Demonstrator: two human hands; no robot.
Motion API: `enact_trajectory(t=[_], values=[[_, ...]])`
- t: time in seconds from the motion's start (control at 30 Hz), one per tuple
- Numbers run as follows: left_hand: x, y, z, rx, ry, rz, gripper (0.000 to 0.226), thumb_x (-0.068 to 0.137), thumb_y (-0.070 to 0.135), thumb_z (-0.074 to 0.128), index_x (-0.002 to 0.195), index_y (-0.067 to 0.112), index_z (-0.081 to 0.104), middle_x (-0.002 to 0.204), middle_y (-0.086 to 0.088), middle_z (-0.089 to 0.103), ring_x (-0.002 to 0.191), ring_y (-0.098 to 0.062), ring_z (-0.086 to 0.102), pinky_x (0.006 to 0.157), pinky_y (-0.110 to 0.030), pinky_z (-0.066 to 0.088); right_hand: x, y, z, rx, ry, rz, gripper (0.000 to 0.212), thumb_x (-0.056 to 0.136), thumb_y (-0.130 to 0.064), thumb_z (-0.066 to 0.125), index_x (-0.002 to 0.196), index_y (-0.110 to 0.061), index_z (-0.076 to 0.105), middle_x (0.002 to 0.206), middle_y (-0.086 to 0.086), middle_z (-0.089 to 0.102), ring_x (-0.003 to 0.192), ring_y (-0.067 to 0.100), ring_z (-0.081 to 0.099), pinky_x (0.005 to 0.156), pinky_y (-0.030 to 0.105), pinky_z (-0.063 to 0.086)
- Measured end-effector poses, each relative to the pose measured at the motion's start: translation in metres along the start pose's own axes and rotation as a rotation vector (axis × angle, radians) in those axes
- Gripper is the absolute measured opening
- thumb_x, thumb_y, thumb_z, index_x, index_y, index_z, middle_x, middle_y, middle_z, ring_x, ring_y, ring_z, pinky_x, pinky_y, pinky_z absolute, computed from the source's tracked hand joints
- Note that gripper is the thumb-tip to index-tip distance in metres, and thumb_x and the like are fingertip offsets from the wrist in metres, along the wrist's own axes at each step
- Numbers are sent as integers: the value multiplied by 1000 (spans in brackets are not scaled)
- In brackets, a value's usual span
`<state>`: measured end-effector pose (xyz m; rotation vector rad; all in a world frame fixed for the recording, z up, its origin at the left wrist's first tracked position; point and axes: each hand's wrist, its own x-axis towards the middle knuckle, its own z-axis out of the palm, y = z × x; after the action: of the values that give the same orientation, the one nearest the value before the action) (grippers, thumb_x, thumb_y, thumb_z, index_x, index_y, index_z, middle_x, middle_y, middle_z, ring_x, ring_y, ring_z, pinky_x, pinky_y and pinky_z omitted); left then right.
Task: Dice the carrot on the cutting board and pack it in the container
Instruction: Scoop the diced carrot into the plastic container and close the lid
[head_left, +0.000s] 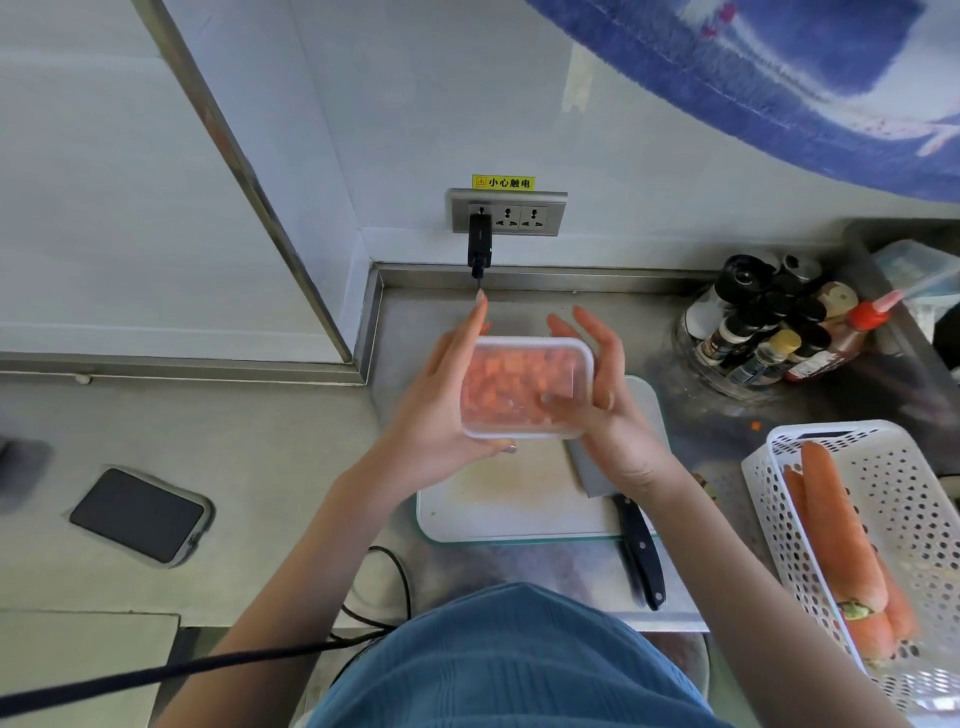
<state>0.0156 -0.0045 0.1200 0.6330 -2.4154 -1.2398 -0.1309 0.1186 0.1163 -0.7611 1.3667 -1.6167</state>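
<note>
I am holding the lidded container (525, 387) of diced carrot (514, 384) above the cutting board (511, 501), left hand (441, 410) gripping its side, right hand (605, 384) pressing the lid, probably sealing it.

I see a steel worktop (291, 457). At centre lies a white cutting board (509, 504) with a knife (631, 540) on it; at nine o'clock a phone (139, 515); at two o'clock bottles (769, 332); at four o'clock a carrot basket (893, 519).
</note>
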Motion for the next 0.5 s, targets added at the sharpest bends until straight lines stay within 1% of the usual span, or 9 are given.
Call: enact_trajectory(t=[0.07, 0.13, 0.17, 0.23, 0.27, 0.3, 0.37, 0.43, 0.5], values=[[-1, -14, 13, -51, 64, -47, 125, 47, 17, 93, 143, 39, 14, 131, 13, 36, 119, 2, 40, 99, -10, 32, 0, 13, 0, -31, 97, -6, 64, 74, -13, 71, 130, -24, 39, 129, -11, 53, 119, 10, 53, 96, 45, 49], [-4, -28, 22, -134, 115, -67, 113, 43, 19, 92, 134, 44, 29, 129, 8, 43, 119, -8, 48, 99, -28, 42, -2, 24, -2, -65, 136, 24, 51, 77, -30, 72, 119, -17, 46, 111, -4, 59, 106, 15, 59, 92, 49, 52], [-5, -34, 26, -169, 125, -84, 107, 42, 18, 91, 130, 42, 34, 126, 6, 47, 117, -11, 51, 95, -32, 46, -2, 27, -4, -108, 124, 27, 43, 82, -32, 69, 115, -15, 48, 107, -2, 59, 103, 14, 59, 90, 44, 53], [-8, -52, 35, -288, 82, -193, 100, 42, 9, 91, 123, 34, 39, 119, 3, 52, 113, -11, 54, 90, -34, 48, 5, 35, -7, -250, 88, 12, 22, 93, -24, 59, 112, -15, 54, 105, 0, 62, 98, 8, 59, 86, 29, 52], [-10, -60, 39, -326, 48, -253, 99, 40, 9, 91, 121, 34, 40, 118, 1, 53, 112, -12, 55, 91, -37, 48, 8, 41, -7, -296, 108, 31, 14, 96, -19, 55, 109, -16, 57, 102, 0, 63, 93, 7, 60, 83, 28, 50], [-10, -66, 42, -342, 32, -295, 99, 37, 15, 91, 120, 35, 41, 118, -1, 53, 113, -16, 55, 94, -44, 47, 13, 48, -7, -321, 162, 73, 9, 97, -18, 54, 105, -18, 58, 97, 0, 65, 88, 8, 60, 81, 31, 50], [-8, -79, 48, -311, 15, -320, 102, 33, 29, 89, 123, 35, 41, 122, -5, 52, 114, -20, 55, 95, -52, 46, 20, 60, -6, -355, 258, 159, 8, 98, -23, 52, 102, -22, 59, 87, -7, 63, 81, 6, 60, 79, 34, 49], [-7, -85, 51, -254, 3, -319, 104, 33, 35, 87, 125, 34, 39, 124, -3, 51, 115, -18, 54, 96, -50, 46, 23, 67, -9, -404, 240, 225, 11, 99, -26, 49, 105, -24, 58, 85, -12, 61, 78, -2, 59, 79, 27, 48], [-8, -86, 51, -220, -6, -333, 105, 35, 37, 86, 127, 36, 37, 125, 0, 50, 117, -17, 52, 97, -48, 45, 24, 72, -14, -399, 185, 323, 17, 100, -29, 46, 114, -25, 55, 92, -7, 63, 84, 4, 60, 79, 28, 49]])
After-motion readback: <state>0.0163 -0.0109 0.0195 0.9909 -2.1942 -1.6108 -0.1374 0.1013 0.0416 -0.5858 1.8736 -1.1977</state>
